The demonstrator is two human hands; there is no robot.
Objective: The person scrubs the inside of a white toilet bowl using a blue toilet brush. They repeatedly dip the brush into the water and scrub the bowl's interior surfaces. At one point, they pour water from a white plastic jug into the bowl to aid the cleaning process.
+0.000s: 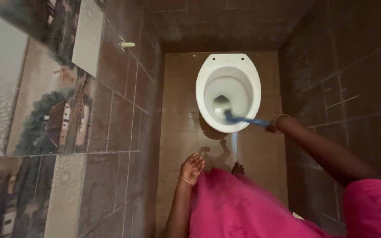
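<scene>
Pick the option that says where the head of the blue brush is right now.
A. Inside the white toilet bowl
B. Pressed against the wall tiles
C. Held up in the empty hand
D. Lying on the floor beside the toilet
A: the right hand holds the blue brush with its head down inside the toilet bowl, near the drain, while the left hand hangs free and holds nothing.

1 toilet bowl (228, 90); 1 blue brush (243, 119) inside it; 2 hands nr bowl, each w/ 1 bangle.
</scene>
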